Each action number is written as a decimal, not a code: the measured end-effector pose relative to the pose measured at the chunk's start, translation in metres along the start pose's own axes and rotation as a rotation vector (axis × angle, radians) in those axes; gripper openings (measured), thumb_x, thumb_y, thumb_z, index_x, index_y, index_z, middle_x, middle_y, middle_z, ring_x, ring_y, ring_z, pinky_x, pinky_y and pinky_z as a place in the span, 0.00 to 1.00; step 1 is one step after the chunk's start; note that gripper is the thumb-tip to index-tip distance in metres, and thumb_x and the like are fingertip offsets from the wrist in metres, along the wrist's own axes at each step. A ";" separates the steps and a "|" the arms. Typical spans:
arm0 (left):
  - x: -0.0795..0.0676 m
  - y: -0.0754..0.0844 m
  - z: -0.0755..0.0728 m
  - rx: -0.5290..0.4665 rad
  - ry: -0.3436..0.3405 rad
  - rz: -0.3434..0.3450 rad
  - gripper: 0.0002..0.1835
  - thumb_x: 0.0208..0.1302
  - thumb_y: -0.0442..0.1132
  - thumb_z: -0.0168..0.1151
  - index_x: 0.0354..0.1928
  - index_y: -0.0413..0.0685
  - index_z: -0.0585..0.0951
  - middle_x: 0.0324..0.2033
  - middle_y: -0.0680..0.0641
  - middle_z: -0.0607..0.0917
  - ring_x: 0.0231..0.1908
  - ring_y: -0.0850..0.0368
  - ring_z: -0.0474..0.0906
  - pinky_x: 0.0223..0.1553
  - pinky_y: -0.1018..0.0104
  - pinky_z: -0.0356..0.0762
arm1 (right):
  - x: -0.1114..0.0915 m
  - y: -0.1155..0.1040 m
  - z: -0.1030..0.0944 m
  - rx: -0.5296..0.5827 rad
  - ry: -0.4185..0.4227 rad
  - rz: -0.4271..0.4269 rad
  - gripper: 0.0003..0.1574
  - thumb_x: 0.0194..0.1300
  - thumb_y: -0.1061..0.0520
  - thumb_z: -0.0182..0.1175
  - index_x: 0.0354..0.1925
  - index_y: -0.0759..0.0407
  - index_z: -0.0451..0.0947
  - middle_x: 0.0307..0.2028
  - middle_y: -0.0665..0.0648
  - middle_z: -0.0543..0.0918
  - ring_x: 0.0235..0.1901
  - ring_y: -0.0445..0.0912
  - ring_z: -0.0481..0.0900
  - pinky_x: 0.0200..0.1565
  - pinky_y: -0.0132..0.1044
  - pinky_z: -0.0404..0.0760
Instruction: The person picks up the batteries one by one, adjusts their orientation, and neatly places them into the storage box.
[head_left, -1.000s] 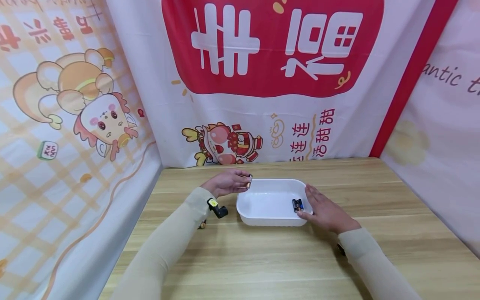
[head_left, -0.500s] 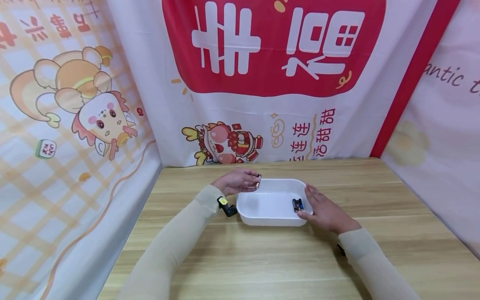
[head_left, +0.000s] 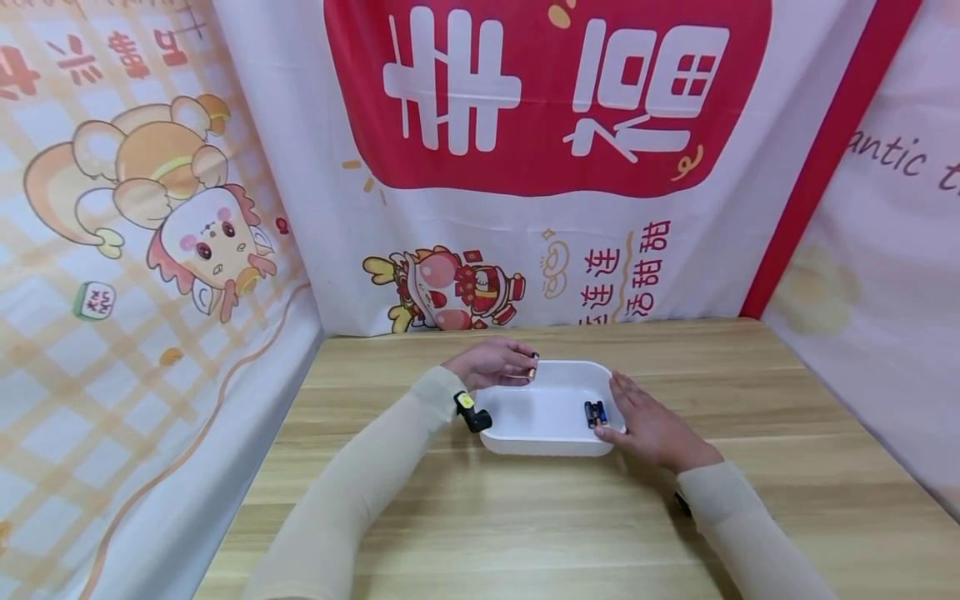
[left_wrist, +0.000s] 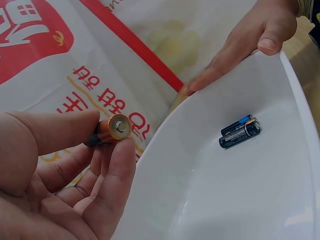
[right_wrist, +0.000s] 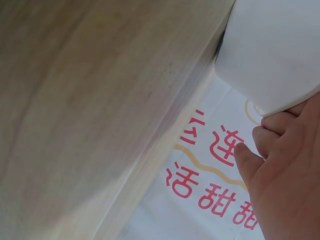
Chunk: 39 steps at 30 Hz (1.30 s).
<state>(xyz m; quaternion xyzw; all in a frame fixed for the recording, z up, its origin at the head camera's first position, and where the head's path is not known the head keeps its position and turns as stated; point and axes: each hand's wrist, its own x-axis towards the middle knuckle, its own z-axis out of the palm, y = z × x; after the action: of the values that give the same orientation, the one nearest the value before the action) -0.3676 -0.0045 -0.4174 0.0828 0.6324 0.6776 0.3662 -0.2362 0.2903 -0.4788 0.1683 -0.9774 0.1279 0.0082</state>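
Observation:
Thumb and fingers of my left hand [head_left: 495,363] pinch a single battery [left_wrist: 109,130], black with a copper-coloured end. It is held above the left part of a white tray [head_left: 536,447], its metal terminal facing the left wrist camera. Dark batteries with blue and copper bands [left_wrist: 241,132] lie side by side on the tray floor near the right end. My right hand [head_left: 654,425] rests against the tray's right end, fingers extended along the outside and thumb at the rim. In the right wrist view its fingers touch the outer wall [right_wrist: 272,55].
The tray stands on a wood-grain table [head_left: 525,525]. Printed cloth hangs behind the table [head_left: 345,250] and along both sides. A black wrist camera [head_left: 474,417] on the left sleeve sits close to the tray's left rim.
My left hand has moved right with the battery, from the tray's left edge to over its inside. The right hand and the batteries in the tray have stayed put.

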 end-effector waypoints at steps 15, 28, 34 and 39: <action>0.021 -0.011 0.014 0.013 0.011 -0.005 0.17 0.65 0.26 0.59 0.55 0.32 0.75 0.58 0.26 0.72 0.36 0.51 0.83 0.48 0.55 0.82 | 0.001 0.002 0.001 -0.016 -0.003 -0.006 0.62 0.66 0.25 0.48 0.75 0.65 0.39 0.76 0.61 0.40 0.74 0.57 0.41 0.71 0.55 0.50; 0.032 -0.024 0.021 -0.022 0.048 -0.063 0.18 0.63 0.26 0.60 0.55 0.34 0.75 0.56 0.30 0.76 0.38 0.51 0.83 0.46 0.57 0.83 | 0.000 0.000 0.002 -0.011 -0.012 0.011 0.62 0.66 0.25 0.47 0.76 0.64 0.40 0.76 0.60 0.40 0.74 0.57 0.40 0.70 0.55 0.51; 0.038 -0.030 0.024 -0.031 0.049 -0.074 0.14 0.64 0.26 0.60 0.51 0.35 0.77 0.56 0.31 0.76 0.36 0.52 0.83 0.46 0.57 0.83 | 0.000 -0.002 0.001 -0.007 0.009 0.004 0.61 0.66 0.26 0.49 0.75 0.65 0.42 0.76 0.61 0.43 0.73 0.58 0.42 0.70 0.56 0.52; 0.043 -0.035 0.029 -0.017 0.051 -0.076 0.13 0.64 0.25 0.60 0.50 0.35 0.76 0.55 0.30 0.77 0.34 0.52 0.83 0.44 0.56 0.84 | -0.001 -0.003 0.001 -0.009 -0.005 0.018 0.62 0.65 0.25 0.48 0.76 0.63 0.41 0.76 0.60 0.42 0.73 0.58 0.42 0.70 0.57 0.52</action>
<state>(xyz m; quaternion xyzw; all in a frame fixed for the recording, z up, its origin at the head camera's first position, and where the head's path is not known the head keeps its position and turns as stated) -0.3684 0.0424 -0.4590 0.0381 0.6384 0.6704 0.3762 -0.2345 0.2878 -0.4789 0.1597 -0.9794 0.1233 0.0052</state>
